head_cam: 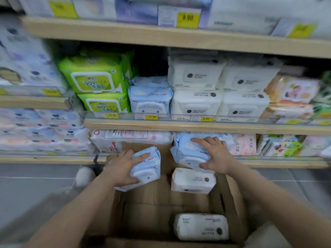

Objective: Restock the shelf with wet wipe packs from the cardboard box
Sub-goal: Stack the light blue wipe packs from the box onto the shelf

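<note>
An open brown cardboard box (146, 208) sits on the floor before a wooden store shelf (179, 125). Two white rectangular wet wipe packs (192, 180) lie inside along its right side, one (201, 227) nearer the camera. Above the box, the left hand (120, 168) holds a light-blue plastic wipe pack (149, 167); to its right, the right hand (215, 154) holds another light-blue pack (188, 153). Stacked packs (150, 99) fill the shelf behind.

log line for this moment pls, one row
left hand: holds blue pack | right hand: holds second blue pack | cardboard box: two white packs left | shelf: blue stack has room above
</note>
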{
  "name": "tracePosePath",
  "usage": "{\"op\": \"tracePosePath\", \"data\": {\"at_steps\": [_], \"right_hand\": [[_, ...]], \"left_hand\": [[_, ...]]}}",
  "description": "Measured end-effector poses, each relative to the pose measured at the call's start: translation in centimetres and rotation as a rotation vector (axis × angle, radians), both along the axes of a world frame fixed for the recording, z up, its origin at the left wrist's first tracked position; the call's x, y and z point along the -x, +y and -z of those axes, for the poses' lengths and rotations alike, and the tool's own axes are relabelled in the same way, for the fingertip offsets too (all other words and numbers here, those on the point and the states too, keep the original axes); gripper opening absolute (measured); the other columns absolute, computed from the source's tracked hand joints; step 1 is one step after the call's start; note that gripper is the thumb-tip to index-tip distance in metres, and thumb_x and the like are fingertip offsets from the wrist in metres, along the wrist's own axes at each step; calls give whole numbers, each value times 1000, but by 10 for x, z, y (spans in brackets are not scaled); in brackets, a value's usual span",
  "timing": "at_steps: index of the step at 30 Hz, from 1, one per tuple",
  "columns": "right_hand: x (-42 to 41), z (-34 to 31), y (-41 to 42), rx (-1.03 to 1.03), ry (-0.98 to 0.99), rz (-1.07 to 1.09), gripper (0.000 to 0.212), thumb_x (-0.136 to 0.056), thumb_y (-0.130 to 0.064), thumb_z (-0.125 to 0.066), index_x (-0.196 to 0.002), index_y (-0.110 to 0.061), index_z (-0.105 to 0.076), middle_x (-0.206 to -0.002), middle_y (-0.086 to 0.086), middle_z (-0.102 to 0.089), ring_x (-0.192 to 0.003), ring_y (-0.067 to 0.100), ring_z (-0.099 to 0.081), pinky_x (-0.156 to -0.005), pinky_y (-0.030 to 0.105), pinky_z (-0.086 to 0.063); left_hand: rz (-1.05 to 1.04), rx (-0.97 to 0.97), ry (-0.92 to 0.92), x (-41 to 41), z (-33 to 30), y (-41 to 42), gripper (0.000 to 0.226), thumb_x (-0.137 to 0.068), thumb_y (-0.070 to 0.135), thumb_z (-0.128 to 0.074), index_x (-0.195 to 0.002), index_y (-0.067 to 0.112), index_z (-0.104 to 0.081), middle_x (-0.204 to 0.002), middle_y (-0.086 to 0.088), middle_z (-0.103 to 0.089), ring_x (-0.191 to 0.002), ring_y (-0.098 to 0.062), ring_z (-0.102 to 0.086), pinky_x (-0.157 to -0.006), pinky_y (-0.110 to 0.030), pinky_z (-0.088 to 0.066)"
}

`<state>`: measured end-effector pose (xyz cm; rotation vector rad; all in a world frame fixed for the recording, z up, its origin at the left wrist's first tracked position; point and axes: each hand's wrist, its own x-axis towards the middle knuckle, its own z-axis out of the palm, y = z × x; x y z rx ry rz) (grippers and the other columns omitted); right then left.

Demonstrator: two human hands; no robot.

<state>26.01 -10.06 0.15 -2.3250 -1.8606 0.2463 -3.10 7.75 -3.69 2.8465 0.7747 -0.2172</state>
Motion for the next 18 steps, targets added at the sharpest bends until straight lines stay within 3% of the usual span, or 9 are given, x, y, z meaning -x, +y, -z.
{"op": "tracePosePath", "data": {"at_steps": [6,9,14,18], "right_hand": [[12,-92,55,-186,-117,-104,90,-59,-41,-73,-139,-38,-32,-119,1,-47,-107,23,-38,-78,31,-22],[24,-127,95,-266,-155,-138,89,-63,-35,-76,-139,-38,-32,-121,1,-46,-107,23,-37,-80,31,-22],[39,-153,175,-338,-177,-234,87,-68,-29,-76,-142,-33,-30,-133,9,-41,-115,31,-39,-93,39,-29],[34,-155,223,-342,-223,-291,86,-70,-19,-74,-142,-30,-30,-133,13,-45,-113,36,-43,-94,43,-36]], "left_hand": [[-88,-209,-164,45,-80,46,95,-63,62,-63,-138,58,-6,-112,-6,-43,-104,-31,-46,-80,-39,-41],[-172,-305,-178,65,-104,65,94,-64,62,-66,-141,53,-11,-116,-5,-43,-109,-29,-43,-81,-41,-38],[-216,-402,-243,89,-109,95,92,-55,65,-58,-139,49,-24,-101,-6,-52,-92,-31,-53,-64,-41,-43],[-248,-443,-262,95,-94,112,86,-58,70,-46,-138,44,-31,-103,-7,-54,-88,-32,-55,-65,-46,-47]]}}
